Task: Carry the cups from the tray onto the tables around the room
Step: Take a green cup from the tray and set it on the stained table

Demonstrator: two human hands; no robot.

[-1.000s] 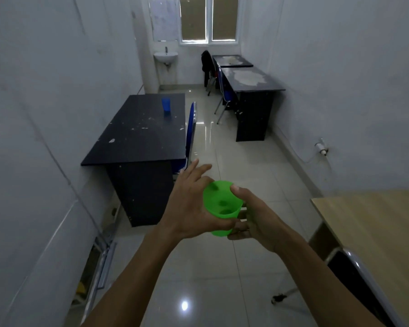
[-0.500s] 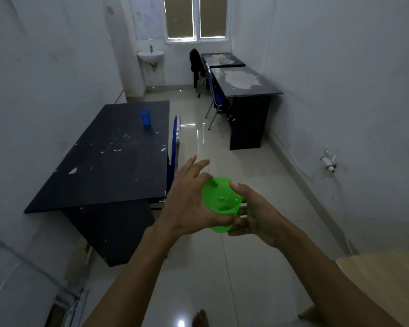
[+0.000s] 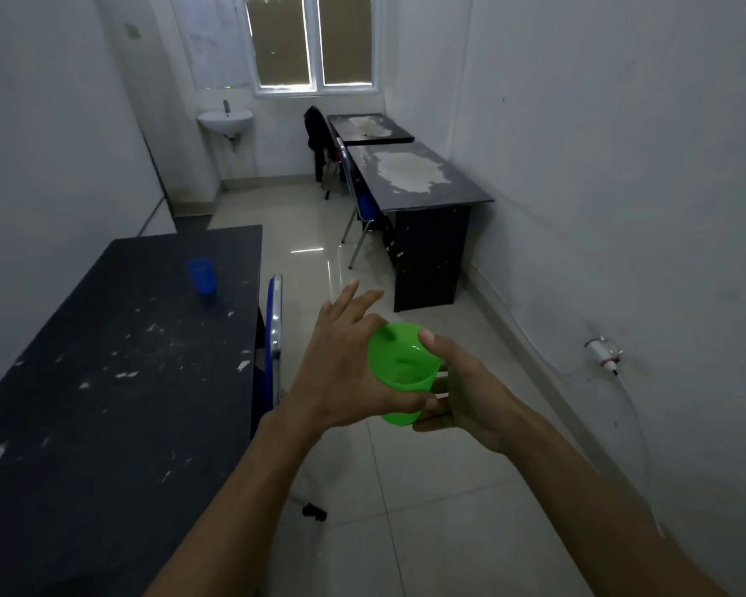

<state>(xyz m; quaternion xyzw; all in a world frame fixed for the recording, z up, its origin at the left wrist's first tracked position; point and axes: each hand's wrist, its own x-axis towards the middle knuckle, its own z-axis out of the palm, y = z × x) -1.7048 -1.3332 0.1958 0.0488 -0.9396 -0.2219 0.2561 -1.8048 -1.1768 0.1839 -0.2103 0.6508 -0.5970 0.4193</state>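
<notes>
A bright green plastic cup (image 3: 401, 372) is held upright over the tiled floor in front of me. My right hand (image 3: 466, 389) grips it from the right, thumb on the rim and fingers curled under the body. My left hand (image 3: 341, 372) holds its left side, thumb across the lower wall, the other fingers stretched forward past the rim. A blue cup (image 3: 202, 274) stands on the black table (image 3: 104, 402) at my left. No tray is in view.
A blue chair (image 3: 273, 338) is tucked against the left table's right edge. Two black desks (image 3: 423, 183) line the right wall, with chairs beside them. A wash basin (image 3: 225, 120) hangs on the far wall under the window. A tiled aisle runs between the tables.
I have walked forward along the aisle; the left table and blue cup are nearer and the wooden table at right has left the view. Both hands still hold the green cup.
</notes>
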